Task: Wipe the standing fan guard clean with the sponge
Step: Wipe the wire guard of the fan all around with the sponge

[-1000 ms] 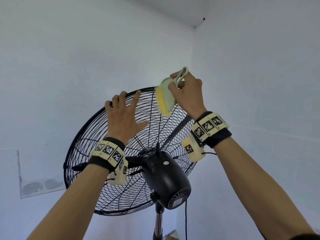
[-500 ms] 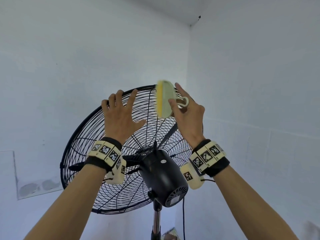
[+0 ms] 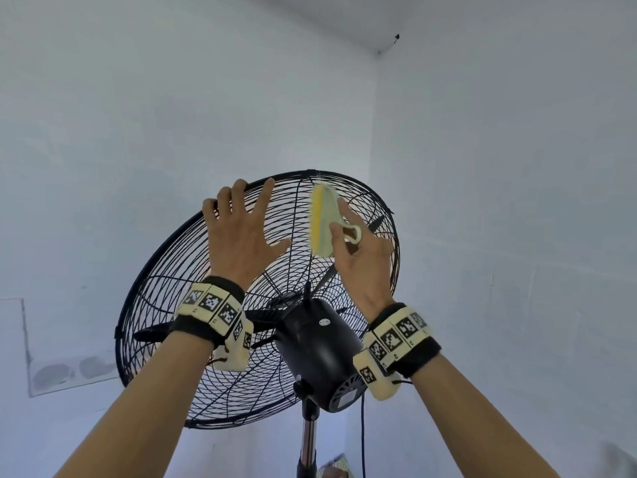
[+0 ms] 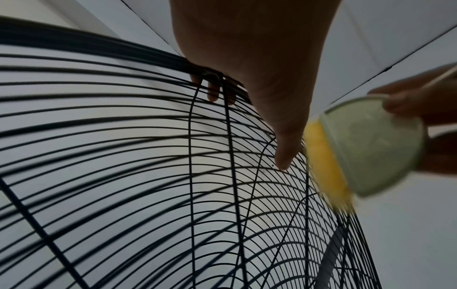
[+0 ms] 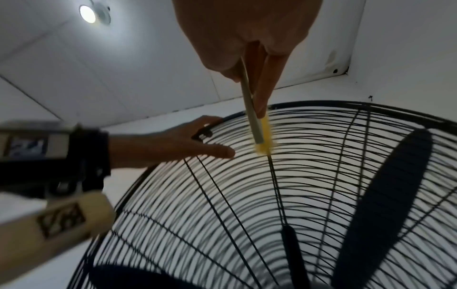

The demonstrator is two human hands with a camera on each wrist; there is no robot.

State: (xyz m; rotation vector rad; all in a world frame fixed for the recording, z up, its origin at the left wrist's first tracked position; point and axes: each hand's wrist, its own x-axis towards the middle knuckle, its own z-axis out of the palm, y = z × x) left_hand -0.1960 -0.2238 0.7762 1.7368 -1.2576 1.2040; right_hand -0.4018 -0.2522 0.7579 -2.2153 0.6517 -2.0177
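Black wire makes up the fan guard (image 3: 193, 305), seen from behind in the head view, with the motor housing (image 3: 320, 357) near the camera and the pole (image 3: 308, 439) dropping below it. The left hand (image 3: 241, 236) lies flat and spread on the upper left of the guard, fingertips at the rim, its grip holding nothing. The right hand (image 3: 362, 263) pinches the sponge (image 3: 322, 219) by its pale green backing, a loop handle by the fingers. The sponge stands nearly upright, its long axis running from rim toward hub, yellow face turned left against the wires just under the top of the rim. It sits up and left of the right palm, between the two hands.

From the left wrist, the left hand (image 4: 259, 68) has its fingers over the rim and thumb on the wires. The sponge (image 4: 366, 148) is just right of the thumb, with the yellow pad touching the guard (image 4: 148, 156).

From the right wrist, the fingers (image 5: 262, 93) clamp the sponge (image 5: 259, 135) edge-on, directly over one radial spoke of the guard (image 5: 321, 176). The left hand (image 5: 178, 140) steadies the rim just to the left.

I judge that the next stroke follows that spoke down toward the hub, the right hand working and the left bracing.
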